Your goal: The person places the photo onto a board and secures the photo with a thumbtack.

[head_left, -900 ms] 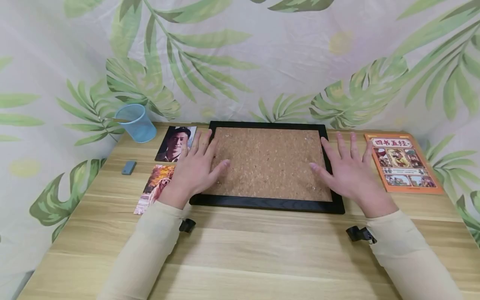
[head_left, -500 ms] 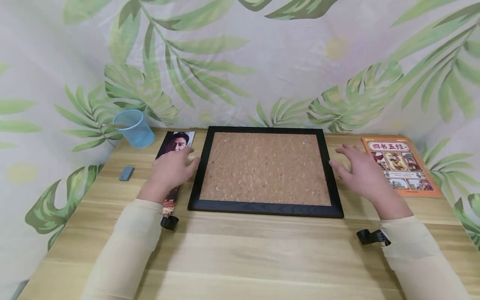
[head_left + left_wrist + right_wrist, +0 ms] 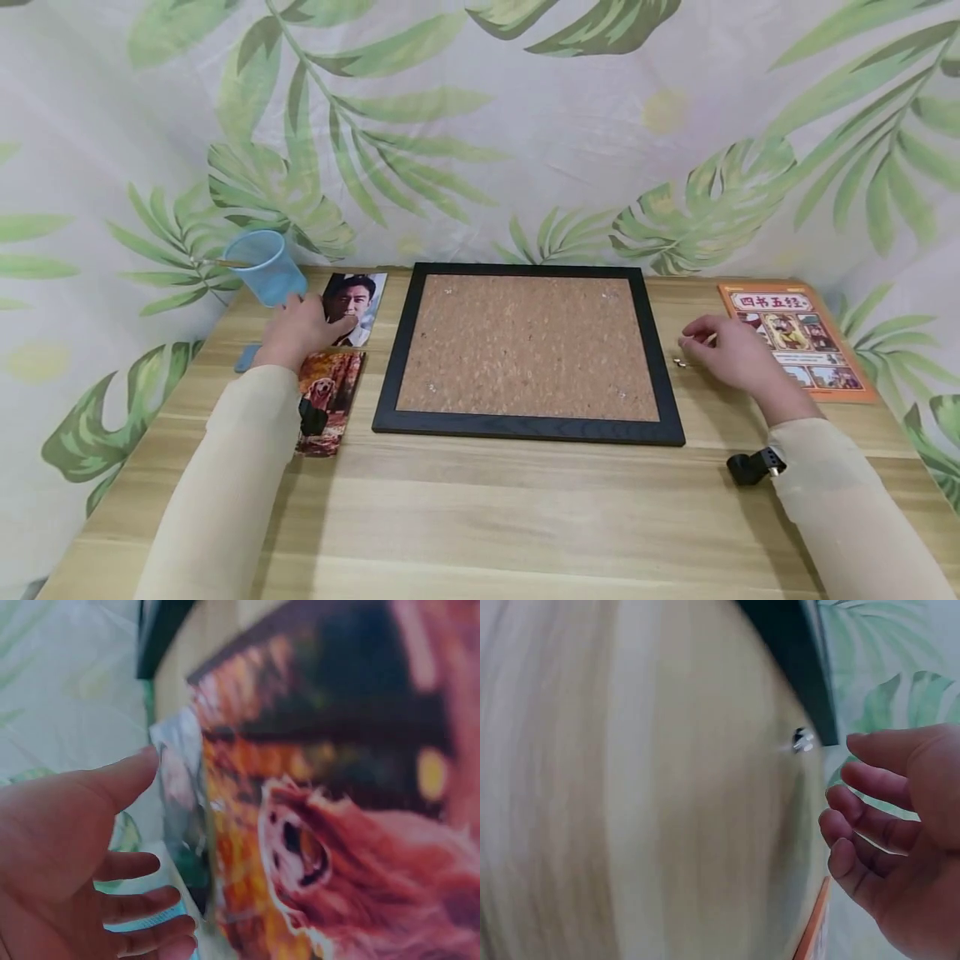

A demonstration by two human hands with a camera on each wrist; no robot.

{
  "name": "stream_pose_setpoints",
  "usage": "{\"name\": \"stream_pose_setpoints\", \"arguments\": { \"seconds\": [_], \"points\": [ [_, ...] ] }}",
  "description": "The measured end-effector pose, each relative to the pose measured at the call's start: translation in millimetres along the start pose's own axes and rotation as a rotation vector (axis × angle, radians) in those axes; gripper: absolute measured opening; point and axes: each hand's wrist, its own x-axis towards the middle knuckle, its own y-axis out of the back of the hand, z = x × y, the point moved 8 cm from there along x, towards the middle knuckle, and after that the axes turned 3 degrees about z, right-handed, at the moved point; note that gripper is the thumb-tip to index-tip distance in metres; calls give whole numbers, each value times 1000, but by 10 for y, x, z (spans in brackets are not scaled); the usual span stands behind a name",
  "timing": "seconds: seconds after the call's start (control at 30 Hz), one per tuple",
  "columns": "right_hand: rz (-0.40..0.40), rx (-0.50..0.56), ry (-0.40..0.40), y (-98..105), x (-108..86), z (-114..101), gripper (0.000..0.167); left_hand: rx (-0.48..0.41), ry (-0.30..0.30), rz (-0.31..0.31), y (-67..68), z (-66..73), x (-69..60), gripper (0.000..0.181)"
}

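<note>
My left hand (image 3: 296, 329) is over the left edge of a portrait photo (image 3: 366, 310), thumb stretched across the print. In the left wrist view its fingers reach forward, relaxed; whether they touch the photo I cannot tell. Below lies a photo of a dog (image 3: 336, 392), partly behind the wrist mount. My right hand (image 3: 729, 354) hovers with loosely bent fingers, holding nothing, near a few small shiny pins (image 3: 680, 362) on the table. The right wrist view shows these pins (image 3: 802, 740) apart from the fingertips. A cork board (image 3: 528, 346) in a black frame lies between both hands.
At the back left stands a blue cup (image 3: 266, 271) with a thin stick in it. A small grey-blue block (image 3: 246, 358) lies beside the left wrist. An orange book (image 3: 840, 367) is at the right, partly behind my right hand. Leaf-patterned cloth hangs behind the table (image 3: 525, 517).
Both hands have come off the cork board. The left has moved left to the portrait photo; the right has moved right, uncovering the small pins. The board has stayed in place.
</note>
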Motion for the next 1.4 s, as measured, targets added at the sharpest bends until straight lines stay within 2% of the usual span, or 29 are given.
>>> {"name": "stream_pose_setpoints", "arguments": {
  "seconds": [0.1, 0.27, 0.4, 0.6, 0.7, 0.87, 0.97, 1.1, 1.23, 1.4],
  "points": [
    [-52, 2, -1, -80, 22, 37, 35, 20, 29, -31, -63, -72, 40, 100],
    [-98, 8, -10, -115, -3, 28, 30, -84, 57, -34, -125, -118, 90, 103],
    [-106, 5, 7, -108, 14, 5, 26, -183, 33, 42, -71, -144, 130, 91],
    [-109, 15, 48, -123, 8, -24, 23, -347, -76, 145, 56, -113, 98, 69],
    [-118, 31, 56, -132, -12, -35, 21, -421, -112, 206, 131, -101, 27, 60],
    [-137, 34, 69, -151, -42, -38, 16, -534, -102, 311, 208, -112, -133, 54],
    [-140, 29, 79, -155, -47, -40, 14, -579, -104, 338, 231, -89, -238, 55],
    [-133, 15, 81, -153, -48, -28, 15, -596, -155, 323, 224, 48, -350, 55],
    [-130, 5, 68, -156, -51, -18, 16, -604, -218, 267, 169, 244, -424, 56],
    [-126, 25, 55, -146, -49, -34, 16, -623, -243, 196, 93, 444, -473, 57]
  ]
}}
